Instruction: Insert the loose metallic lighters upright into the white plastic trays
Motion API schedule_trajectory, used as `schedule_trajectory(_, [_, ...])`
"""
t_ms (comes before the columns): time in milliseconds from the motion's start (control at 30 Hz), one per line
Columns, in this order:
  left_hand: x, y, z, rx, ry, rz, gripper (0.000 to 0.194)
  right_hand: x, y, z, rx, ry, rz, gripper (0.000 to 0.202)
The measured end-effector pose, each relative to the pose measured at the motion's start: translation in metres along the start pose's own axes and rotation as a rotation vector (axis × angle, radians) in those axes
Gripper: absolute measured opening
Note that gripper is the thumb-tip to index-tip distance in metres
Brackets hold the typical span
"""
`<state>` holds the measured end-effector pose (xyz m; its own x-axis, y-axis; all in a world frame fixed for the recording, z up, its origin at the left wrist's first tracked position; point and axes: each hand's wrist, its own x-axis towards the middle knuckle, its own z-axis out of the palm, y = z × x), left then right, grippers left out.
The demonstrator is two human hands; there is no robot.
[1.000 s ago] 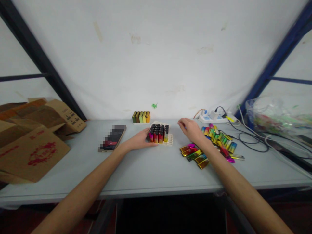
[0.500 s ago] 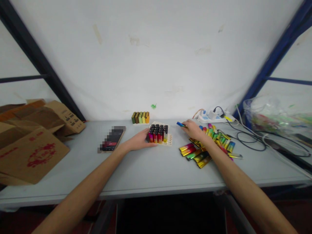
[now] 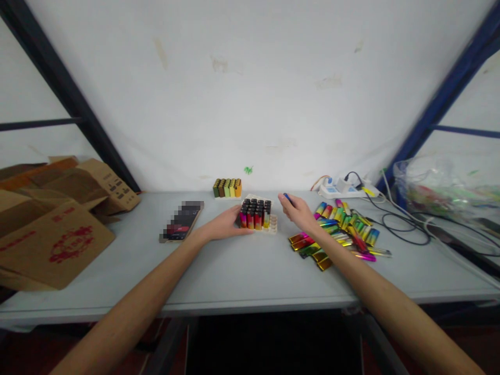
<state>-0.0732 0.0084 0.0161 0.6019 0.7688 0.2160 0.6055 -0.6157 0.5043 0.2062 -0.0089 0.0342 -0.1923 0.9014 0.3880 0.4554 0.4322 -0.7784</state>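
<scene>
Several black-topped lighters (image 3: 255, 213) with pink, red and yellow bodies stand upright in a pale tray (image 3: 273, 225), whose right side shows bare round slots. My left hand (image 3: 224, 225) rests at the tray's left side, thumb and fingers spread around its corner. Right of the tray, above the table, my right hand (image 3: 295, 211) pinches a blue lighter (image 3: 287, 198); most of it is hidden by the fingers. A loose pile of shiny multicoloured lighters (image 3: 344, 224) lies beside and beyond my right wrist.
A block of green, yellow and orange lighters (image 3: 227, 188) stands near the wall. A phone (image 3: 182, 223) lies at the left, by cardboard boxes (image 3: 58, 239). A power strip (image 3: 346, 189), black cables (image 3: 402, 227) and a clear plastic bag (image 3: 429, 182) are at the right.
My right hand has moved slightly left toward the tray, and the blue lighter has turned from lying sideways to pointing more away from me. My left hand remains at the tray.
</scene>
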Motion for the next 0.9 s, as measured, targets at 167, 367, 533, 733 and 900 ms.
schedule_trajectory(167, [0.0, 0.003, 0.0, -0.002, 0.005, 0.003, 0.08, -0.006, -0.012, 0.008, -0.17, 0.096, -0.002, 0.054])
schedule_trajectory(367, [0.0, 0.003, 0.0, -0.008, 0.01, 0.007, 0.08, -0.005, -0.008, 0.016, -0.207, 0.109, -0.031, 0.037])
schedule_trajectory(533, [0.0, 0.002, -0.001, -0.028, 0.005, 0.017, 0.078, -0.006, -0.011, 0.015, -0.21, 0.101, -0.058, 0.043])
schedule_trajectory(733, [0.0, 0.005, -0.002, -0.008, 0.018, 0.008, 0.078, -0.01, -0.017, 0.011, -0.101, 0.047, -0.075, 0.038])
schedule_trajectory(900, [-0.001, 0.008, -0.003, 0.005, 0.005, -0.005, 0.075, -0.009, -0.018, 0.007, -0.12, 0.07, -0.222, 0.036])
